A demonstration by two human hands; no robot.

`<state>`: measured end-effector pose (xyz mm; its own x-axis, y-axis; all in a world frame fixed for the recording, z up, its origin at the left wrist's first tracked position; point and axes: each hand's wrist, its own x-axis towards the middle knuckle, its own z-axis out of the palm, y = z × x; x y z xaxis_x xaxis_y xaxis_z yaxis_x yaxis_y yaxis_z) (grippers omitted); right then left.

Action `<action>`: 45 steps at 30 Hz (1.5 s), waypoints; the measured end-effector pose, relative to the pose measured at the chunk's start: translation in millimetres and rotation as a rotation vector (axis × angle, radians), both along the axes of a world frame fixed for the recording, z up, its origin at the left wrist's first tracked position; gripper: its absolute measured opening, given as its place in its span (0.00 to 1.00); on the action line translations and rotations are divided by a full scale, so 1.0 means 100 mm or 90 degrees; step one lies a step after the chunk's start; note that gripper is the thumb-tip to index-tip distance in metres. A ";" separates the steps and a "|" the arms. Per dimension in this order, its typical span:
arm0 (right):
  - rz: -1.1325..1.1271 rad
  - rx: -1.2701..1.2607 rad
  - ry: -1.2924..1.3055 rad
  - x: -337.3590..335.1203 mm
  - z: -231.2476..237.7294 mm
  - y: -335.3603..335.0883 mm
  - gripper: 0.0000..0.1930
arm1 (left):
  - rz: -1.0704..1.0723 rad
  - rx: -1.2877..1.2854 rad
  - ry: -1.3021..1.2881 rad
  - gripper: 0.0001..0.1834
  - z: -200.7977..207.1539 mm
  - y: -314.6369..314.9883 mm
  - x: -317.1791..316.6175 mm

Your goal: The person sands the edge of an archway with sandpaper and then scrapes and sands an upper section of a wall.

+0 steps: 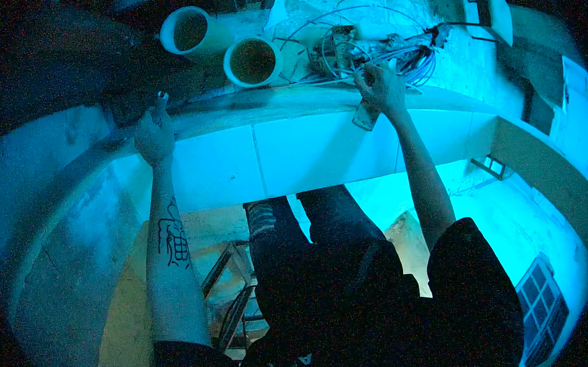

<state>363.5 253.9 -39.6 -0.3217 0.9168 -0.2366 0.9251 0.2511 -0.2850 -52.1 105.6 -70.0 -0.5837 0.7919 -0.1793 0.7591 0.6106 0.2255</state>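
Working, apparently, at the cable tangle [424, 61] lying on the tabletop [465, 69], had the right hand [384, 89] against its near side, fingers curled, but could not tell a clenched grip from one grasping a strand. Held a small pale-tipped piece [163, 95] in the closed left hand [153, 135], well apart to the left. Probably called next for singling out one strand and easing it free without dragging the rest. Showed a flat block [366, 118] below the right hand, jutting over the front edge, perhaps held, perhaps loose, so possibly easy to knock down. Offered scant room leftward, with the near tub [229, 65] close to the tangle and the far tub [168, 33] beyond; looked roomier to the right.
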 end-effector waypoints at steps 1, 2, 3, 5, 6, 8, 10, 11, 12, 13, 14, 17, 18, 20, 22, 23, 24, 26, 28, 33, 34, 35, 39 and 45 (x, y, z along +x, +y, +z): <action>-0.046 -0.018 -0.013 -0.03 0.00 0.00 0.21 | -0.017 0.022 0.020 0.23 -0.03 -0.01 -0.01; -0.109 -0.059 0.028 -0.03 -0.06 -0.01 0.22 | -0.011 0.021 0.020 0.23 -0.05 -0.04 -0.03; -0.102 -0.061 0.028 -0.04 -0.14 -0.02 0.22 | -0.014 0.027 0.036 0.24 -0.06 -0.08 -0.04; -0.185 -0.091 -0.062 -0.01 -0.25 0.05 0.24 | -0.020 0.033 0.041 0.24 0.00 0.00 0.09; -0.170 -0.163 -0.114 0.03 -0.27 0.16 0.24 | 0.010 0.000 -0.017 0.24 0.10 0.08 0.19; -0.079 -0.128 -0.133 0.10 -0.48 0.39 0.24 | 0.051 -0.036 -0.066 0.24 0.18 0.11 0.19; 0.015 -0.097 -0.150 -0.01 -0.63 0.61 0.24 | 0.026 -0.036 0.037 0.23 0.04 0.03 0.09; -0.034 -0.159 -0.099 -0.24 -0.56 0.74 0.24 | 0.032 -0.044 0.037 0.23 -0.01 -0.05 0.04; -0.086 -0.220 -0.050 -0.43 -0.54 0.80 0.24 | 0.018 -0.019 0.057 0.22 -0.04 -0.13 0.00; -0.088 -0.221 -0.055 -0.50 -0.59 0.81 0.24 | -0.001 0.013 0.071 0.22 -0.07 -0.13 0.01; 0.063 -0.189 -0.126 -0.58 -0.68 0.82 0.25 | -0.001 0.011 0.066 0.22 -0.06 -0.08 0.04; 0.111 -0.225 -0.203 -0.73 -1.04 0.45 0.24 | 0.039 -0.079 0.000 0.22 0.02 0.10 0.13; 0.205 -0.267 -0.172 -0.94 -0.85 0.33 0.22 | 0.057 -0.088 -0.005 0.22 0.05 0.06 0.12; 0.254 -0.228 -0.161 -0.99 -0.96 0.45 0.20 | 0.079 -0.098 -0.006 0.23 0.01 -0.06 0.04; 0.398 0.006 -0.171 -0.49 -1.38 0.82 0.18 | -0.047 0.031 0.093 0.21 -0.21 0.01 0.08; 0.405 -0.002 -0.163 -0.60 -1.36 0.65 0.18 | -0.043 0.020 0.098 0.21 -0.18 -0.05 0.07; 0.307 -0.132 -0.142 -0.68 -1.32 0.38 0.17 | -0.037 0.026 0.069 0.21 -0.15 -0.10 0.06; 0.144 -0.325 -0.137 -0.87 -1.13 0.29 0.18 | -0.030 0.038 0.041 0.21 -0.12 -0.14 0.03; 0.174 -0.301 -0.157 -0.78 -1.23 0.51 0.18 | -0.021 -0.040 0.136 0.22 -0.21 -0.15 0.04; 0.281 -0.113 -0.147 -0.73 -1.21 0.78 0.13 | -0.002 -0.068 0.058 0.24 -0.01 -0.01 0.08; 0.107 -0.140 -0.028 -0.77 -1.19 0.79 0.23 | 0.009 -0.045 0.076 0.23 -0.02 -0.02 0.08; 0.109 -0.142 -0.027 -0.82 -1.16 0.80 0.23 | 0.012 -0.048 0.077 0.23 -0.02 -0.03 0.07; 0.112 -0.288 -0.192 -0.89 -1.23 0.49 0.24 | 0.016 -0.051 0.034 0.23 -0.09 -0.02 0.08; 0.229 -0.274 -0.142 -1.00 -1.00 0.39 0.17 | 0.040 -0.086 0.052 0.23 0.02 -0.06 0.06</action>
